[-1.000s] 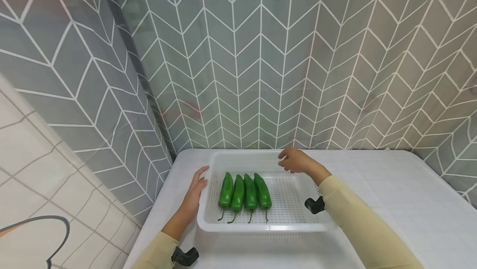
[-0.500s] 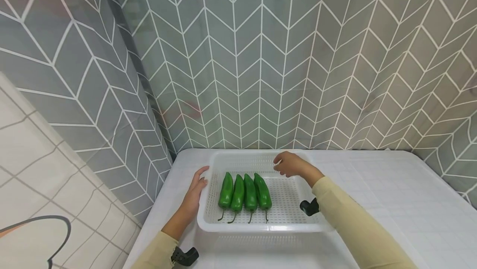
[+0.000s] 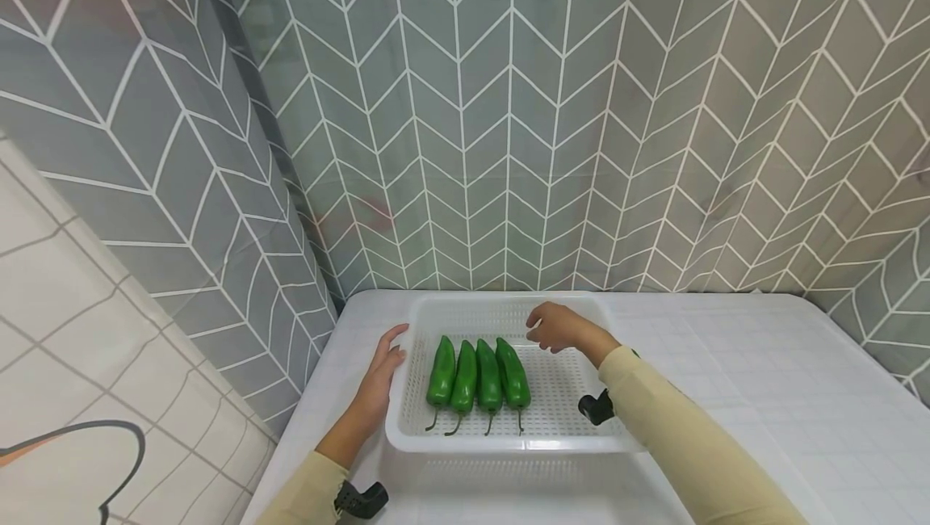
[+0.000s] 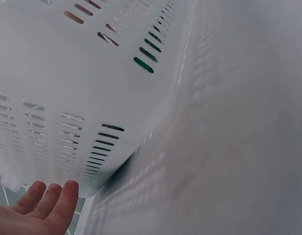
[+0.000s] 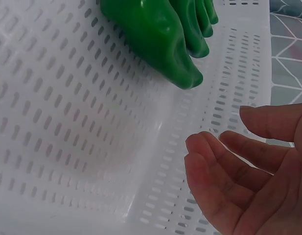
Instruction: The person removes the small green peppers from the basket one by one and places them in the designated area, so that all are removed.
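Note:
Several long green peppers (image 3: pixel 488 375) lie side by side in the left half of a white perforated plastic basket (image 3: pixel 567 444), stems toward the person. My left hand (image 3: pixel 376 375) is at the basket's left side in the head view; in the left wrist view its extended fingers (image 4: pixel 63 208) are right at the slotted outer wall. Over the back right of the basket is my right hand (image 3: pixel 555 328), holding nothing. Its fingers are loosely bent, with the thumb apart from them, in the right wrist view. There, the nearest pepper (image 5: pixel 146 39) is beyond the fingertips.
The basket sits on a table with a white cloth (image 3: pixel 726 363), which extends to the right. A grey curtain with white zigzag lines (image 3: pixel 508 121) hangs behind the table and along its left side. White tile-patterned material (image 3: pixel 94 323) is at the lower left.
My right hand has moved left and slightly toward the person, further in over the basket. The left hand, the basket and the peppers have stayed in place.

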Demonstrator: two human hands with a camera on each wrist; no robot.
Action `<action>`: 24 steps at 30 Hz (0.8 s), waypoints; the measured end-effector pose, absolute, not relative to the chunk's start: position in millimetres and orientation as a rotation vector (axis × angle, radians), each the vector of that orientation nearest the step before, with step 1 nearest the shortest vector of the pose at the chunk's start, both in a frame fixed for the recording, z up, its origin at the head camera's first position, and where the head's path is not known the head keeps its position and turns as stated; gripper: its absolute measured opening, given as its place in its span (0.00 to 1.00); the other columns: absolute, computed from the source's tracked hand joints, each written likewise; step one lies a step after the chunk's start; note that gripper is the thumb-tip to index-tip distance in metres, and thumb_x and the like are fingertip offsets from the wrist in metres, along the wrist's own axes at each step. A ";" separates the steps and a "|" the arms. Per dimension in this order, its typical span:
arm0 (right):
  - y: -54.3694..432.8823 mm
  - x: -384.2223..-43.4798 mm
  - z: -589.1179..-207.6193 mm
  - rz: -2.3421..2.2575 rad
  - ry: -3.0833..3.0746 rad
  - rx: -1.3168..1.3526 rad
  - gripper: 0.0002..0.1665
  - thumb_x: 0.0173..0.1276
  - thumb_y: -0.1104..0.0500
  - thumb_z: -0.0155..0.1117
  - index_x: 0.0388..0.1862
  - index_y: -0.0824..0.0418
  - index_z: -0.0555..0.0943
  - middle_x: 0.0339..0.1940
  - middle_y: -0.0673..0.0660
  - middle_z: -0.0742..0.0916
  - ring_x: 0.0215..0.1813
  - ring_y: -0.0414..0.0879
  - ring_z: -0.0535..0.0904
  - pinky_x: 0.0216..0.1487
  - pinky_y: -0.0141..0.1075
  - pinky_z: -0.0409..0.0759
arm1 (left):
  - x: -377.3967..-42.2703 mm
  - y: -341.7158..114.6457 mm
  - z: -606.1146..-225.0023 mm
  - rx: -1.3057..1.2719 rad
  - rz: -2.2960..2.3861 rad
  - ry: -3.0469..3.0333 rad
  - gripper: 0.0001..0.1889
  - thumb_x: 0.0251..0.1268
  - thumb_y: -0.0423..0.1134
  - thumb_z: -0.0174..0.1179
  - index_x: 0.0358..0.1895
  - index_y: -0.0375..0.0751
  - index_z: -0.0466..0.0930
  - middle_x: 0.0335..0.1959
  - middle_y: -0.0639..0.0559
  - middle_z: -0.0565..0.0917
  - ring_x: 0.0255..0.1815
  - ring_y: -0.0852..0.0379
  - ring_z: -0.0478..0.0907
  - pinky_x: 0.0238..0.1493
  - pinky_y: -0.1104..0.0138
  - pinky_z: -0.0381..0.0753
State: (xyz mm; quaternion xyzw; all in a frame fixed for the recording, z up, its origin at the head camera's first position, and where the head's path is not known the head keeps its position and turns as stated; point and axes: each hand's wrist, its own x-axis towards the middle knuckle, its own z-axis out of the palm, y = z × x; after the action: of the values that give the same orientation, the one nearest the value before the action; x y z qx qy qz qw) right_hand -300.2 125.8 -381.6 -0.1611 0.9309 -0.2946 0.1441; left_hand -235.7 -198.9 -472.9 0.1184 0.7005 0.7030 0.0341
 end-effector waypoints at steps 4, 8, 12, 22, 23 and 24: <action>123.1 -299.2 -381.8 -0.825 2.679 -0.467 0.21 0.72 0.64 0.62 0.59 0.77 0.77 0.44 0.65 0.86 0.40 0.52 0.86 0.40 0.43 0.87 | -235.6 -198.5 -471.4 0.359 2.171 2.139 0.25 0.83 0.40 0.33 0.79 0.53 0.49 0.76 0.39 0.62 0.74 0.37 0.63 0.67 0.54 0.71; 121.0 -299.1 -383.5 -0.783 2.685 -0.475 0.21 0.72 0.64 0.61 0.59 0.76 0.78 0.42 0.63 0.87 0.38 0.51 0.86 0.37 0.41 0.87 | -236.5 -197.5 -470.4 0.355 2.178 2.121 0.25 0.83 0.40 0.33 0.79 0.53 0.49 0.75 0.39 0.62 0.74 0.37 0.64 0.67 0.54 0.72; 116.7 -300.3 -385.8 -0.765 2.689 -0.469 0.20 0.72 0.64 0.62 0.58 0.76 0.78 0.39 0.62 0.87 0.37 0.51 0.86 0.36 0.40 0.87 | -237.1 -197.1 -470.6 0.340 2.185 2.122 0.25 0.83 0.41 0.33 0.79 0.54 0.49 0.76 0.40 0.62 0.74 0.38 0.63 0.67 0.54 0.72; 102.1 -298.6 -394.2 -0.746 2.677 -0.421 0.18 0.71 0.65 0.64 0.57 0.74 0.79 0.35 0.61 0.87 0.36 0.51 0.86 0.34 0.40 0.87 | -235.3 -197.9 -471.5 0.343 2.162 2.143 0.26 0.83 0.42 0.33 0.79 0.54 0.48 0.76 0.39 0.61 0.75 0.37 0.62 0.69 0.51 0.69; 100.9 -298.6 -395.3 -0.748 2.677 -0.415 0.18 0.71 0.65 0.64 0.56 0.74 0.79 0.35 0.61 0.86 0.36 0.51 0.86 0.34 0.40 0.87 | -235.1 -198.0 -471.3 0.347 2.162 2.142 0.26 0.83 0.42 0.33 0.79 0.54 0.48 0.76 0.39 0.61 0.75 0.37 0.62 0.68 0.52 0.69; 99.8 -298.8 -396.7 -0.748 2.676 -0.414 0.18 0.71 0.65 0.64 0.56 0.74 0.79 0.36 0.62 0.86 0.36 0.51 0.86 0.33 0.40 0.87 | -235.1 -198.0 -471.2 0.349 2.165 2.138 0.26 0.83 0.42 0.33 0.79 0.54 0.48 0.76 0.39 0.61 0.75 0.37 0.62 0.68 0.53 0.70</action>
State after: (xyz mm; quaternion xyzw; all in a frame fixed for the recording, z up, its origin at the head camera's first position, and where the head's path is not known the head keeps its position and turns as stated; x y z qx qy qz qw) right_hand -298.8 99.8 -396.7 -0.1452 0.9395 -0.2625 0.1653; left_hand -235.1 -198.0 -471.2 0.1138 0.6974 0.7065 0.0394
